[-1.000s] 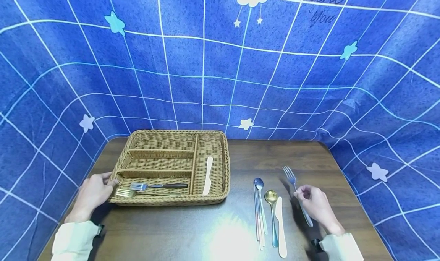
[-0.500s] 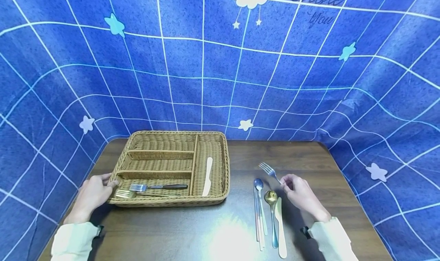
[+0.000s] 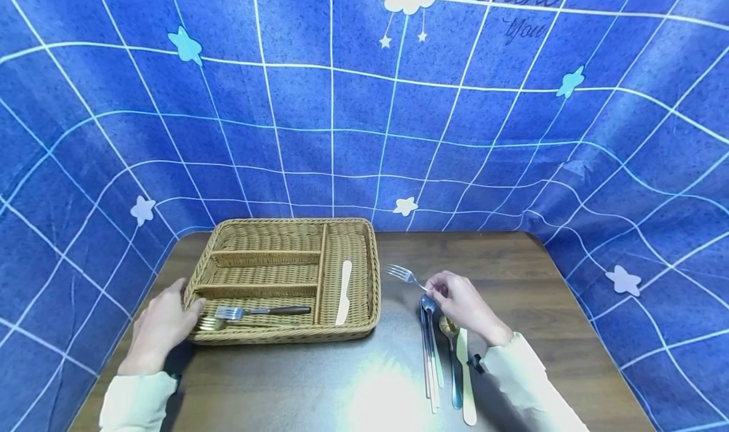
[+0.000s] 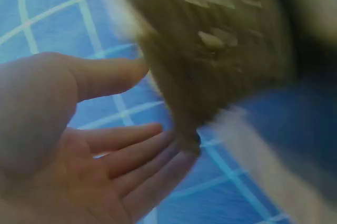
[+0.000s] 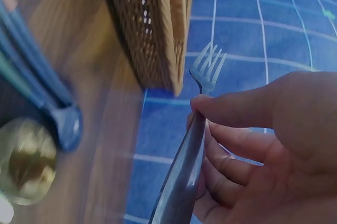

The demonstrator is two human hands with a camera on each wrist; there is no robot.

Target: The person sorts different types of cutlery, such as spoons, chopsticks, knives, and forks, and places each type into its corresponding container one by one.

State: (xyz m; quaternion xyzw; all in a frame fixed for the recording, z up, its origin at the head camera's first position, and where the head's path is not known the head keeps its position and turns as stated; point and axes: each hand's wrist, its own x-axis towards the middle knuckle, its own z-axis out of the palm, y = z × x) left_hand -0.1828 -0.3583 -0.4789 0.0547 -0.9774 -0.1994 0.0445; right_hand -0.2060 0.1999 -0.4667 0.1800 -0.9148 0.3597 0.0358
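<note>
My right hand [image 3: 467, 307] pinches a silver fork [image 3: 402, 274] by its neck, thumb against fingers, as the right wrist view shows. The fork hangs above the table, tines toward the right end of the wicker cutlery tray [image 3: 285, 338]. At the tray's left end is my left hand [image 3: 161, 324], its thumb over the rim. In the left wrist view, blurred, its fingers [image 4: 147, 166] are nearly straight beside the wicker wall; whether they touch it is hard to tell. A dark-handled fork [image 3: 289, 310] and a gold fork [image 3: 209, 323] lie in the front compartment.
A white knife [image 3: 344, 293] lies in the tray's right compartment. Below my right hand on the wooden table [image 3: 273, 388] are chopsticks [image 3: 424, 356], a silver spoon [image 3: 428, 304], a gold spoon [image 3: 448, 326] and a pale knife [image 3: 468, 388]. Blue patterned cloth [image 3: 364, 103] surrounds the table.
My right hand has carried the silver fork leftward toward the tray, and its tines have swung to point left. My left hand has shifted slightly right and its fingers have spread.
</note>
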